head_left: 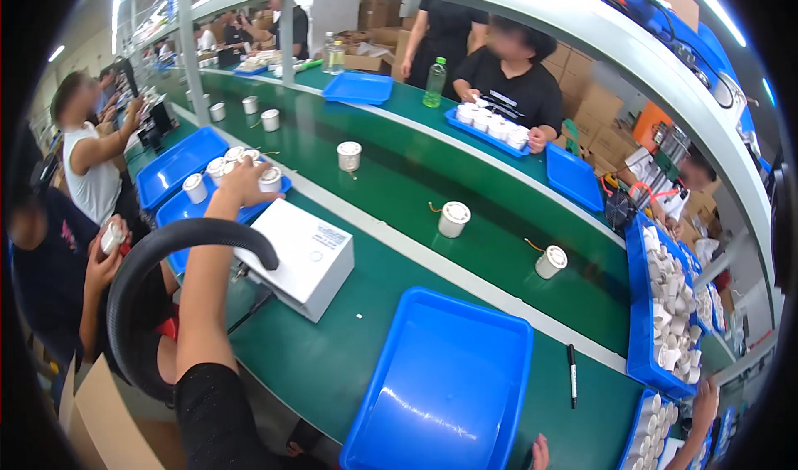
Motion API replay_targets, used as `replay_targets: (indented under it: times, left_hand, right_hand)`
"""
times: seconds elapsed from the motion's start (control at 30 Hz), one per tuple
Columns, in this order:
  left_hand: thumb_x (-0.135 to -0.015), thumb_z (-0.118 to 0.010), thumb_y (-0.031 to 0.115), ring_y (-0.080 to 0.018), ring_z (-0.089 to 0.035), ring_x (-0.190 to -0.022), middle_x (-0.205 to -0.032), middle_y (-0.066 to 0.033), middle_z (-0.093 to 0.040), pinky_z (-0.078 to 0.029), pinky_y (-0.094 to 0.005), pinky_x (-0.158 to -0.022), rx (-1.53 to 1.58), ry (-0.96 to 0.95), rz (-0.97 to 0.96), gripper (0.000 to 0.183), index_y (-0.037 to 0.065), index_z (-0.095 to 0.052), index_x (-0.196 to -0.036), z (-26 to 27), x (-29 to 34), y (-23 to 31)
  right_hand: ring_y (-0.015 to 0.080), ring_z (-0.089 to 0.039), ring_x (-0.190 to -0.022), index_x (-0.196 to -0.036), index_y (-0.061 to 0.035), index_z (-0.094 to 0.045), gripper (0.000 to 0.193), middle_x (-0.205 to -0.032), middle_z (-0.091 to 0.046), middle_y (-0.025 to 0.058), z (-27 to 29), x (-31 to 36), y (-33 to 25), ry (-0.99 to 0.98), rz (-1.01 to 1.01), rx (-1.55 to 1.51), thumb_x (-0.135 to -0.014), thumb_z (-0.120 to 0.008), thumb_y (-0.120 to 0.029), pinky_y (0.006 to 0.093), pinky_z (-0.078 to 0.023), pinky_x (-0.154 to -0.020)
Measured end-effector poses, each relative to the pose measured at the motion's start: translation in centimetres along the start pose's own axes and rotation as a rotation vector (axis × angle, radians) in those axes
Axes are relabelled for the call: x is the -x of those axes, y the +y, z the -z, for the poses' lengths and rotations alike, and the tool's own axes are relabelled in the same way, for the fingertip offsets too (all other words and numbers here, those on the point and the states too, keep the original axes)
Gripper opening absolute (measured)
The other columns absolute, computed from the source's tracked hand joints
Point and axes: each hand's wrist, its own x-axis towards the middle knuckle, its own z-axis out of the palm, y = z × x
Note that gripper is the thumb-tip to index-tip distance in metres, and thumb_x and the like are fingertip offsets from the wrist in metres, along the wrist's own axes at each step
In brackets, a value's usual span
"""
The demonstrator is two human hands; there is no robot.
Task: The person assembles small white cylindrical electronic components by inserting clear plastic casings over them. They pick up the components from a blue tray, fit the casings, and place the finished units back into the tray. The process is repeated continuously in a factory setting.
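My left arm, in a black sleeve, stretches across to a blue tray [179,212] on the far left. There my left hand [239,186] is bent over several white cylindrical parts. Its fingers close on a white cylindrical part [270,181] at the tray's right side; its grip is partly hidden. Another white cylinder [195,189] stands left of the hand. At the bottom edge only a few outstretched fingers of my right hand [540,453] show, beside a large bare blue tray [445,370], with nothing seen in them.
A white box [303,250] and black curved tube [137,304] are close to my left arm. White cylinders with thin wires [453,219] stand along the green belt. A marker [573,377] lies right of the tray. Loaded bins [640,320] line the right; co-workers sit opposite and left.
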Motion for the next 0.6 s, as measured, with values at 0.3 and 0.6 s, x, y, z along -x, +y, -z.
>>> replay_targets:
  times: [0.3,0.6]
  left_hand:
    - [-0.073,-0.070,0.066,-0.0410,-0.055,-0.118,-0.133,-0.0183,-0.050,-0.044,-0.0603,-0.092,0.000,0.099,-0.023,0.079,0.016,-0.051,-0.132,-1.5,1.2,-2.2]
    - [-0.078,-0.064,0.066,-0.0377,-0.058,-0.118,-0.136,-0.0198,-0.050,-0.044,-0.0576,-0.094,-0.013,0.155,0.022,0.069,0.020,-0.060,-0.130,-1.0,2.1,-1.4]
  right_hand:
    - [0.0451,-0.028,-0.140,-0.143,0.0060,-0.032,0.077,-0.150,-0.028,0.0297,-0.2,-0.6,-0.4,-0.015,-0.024,0.000,-0.090,-0.061,-0.041,0.0528,-0.020,-0.115]
    - [0.0459,-0.029,-0.139,-0.141,0.0035,-0.037,0.071,-0.150,-0.029,0.0296,0.3,-1.0,-0.4,-0.055,-0.005,0.002,-0.090,-0.060,-0.039,0.0533,-0.022,-0.114]
